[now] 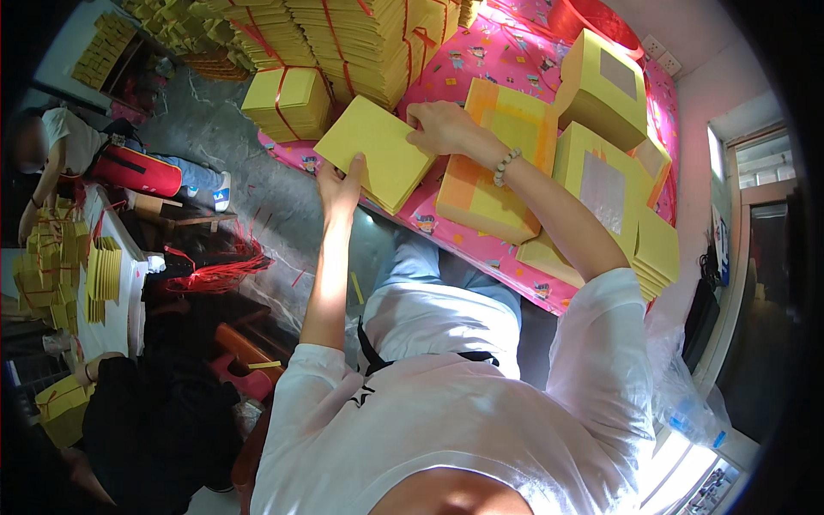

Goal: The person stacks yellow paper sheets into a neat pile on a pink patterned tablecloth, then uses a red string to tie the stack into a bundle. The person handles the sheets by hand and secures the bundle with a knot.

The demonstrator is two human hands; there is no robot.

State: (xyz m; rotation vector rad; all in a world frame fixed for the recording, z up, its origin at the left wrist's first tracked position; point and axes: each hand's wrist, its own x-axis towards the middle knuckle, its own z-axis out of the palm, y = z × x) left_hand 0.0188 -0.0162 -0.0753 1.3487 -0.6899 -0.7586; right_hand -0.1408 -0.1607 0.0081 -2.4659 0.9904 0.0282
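Note:
A thick stack of square yellow paper is held at the near edge of the table, slightly turned. My left hand grips its near left side, thumb on top and the other fingers against the edge. At the stack's far right corner, my right hand is closed, fingers curled against the edge; whether they pinch sheets is hidden. A bead bracelet circles my right wrist. Just left of the stack sits a bundle of yellow paper tied with red string. A yellow box with an orange border lies under my right forearm.
Tall tied yellow bundles rise at the back of the pink patterned table. More yellow paper blocks and a red basin stand right. Red strings hang at left, where two other people work.

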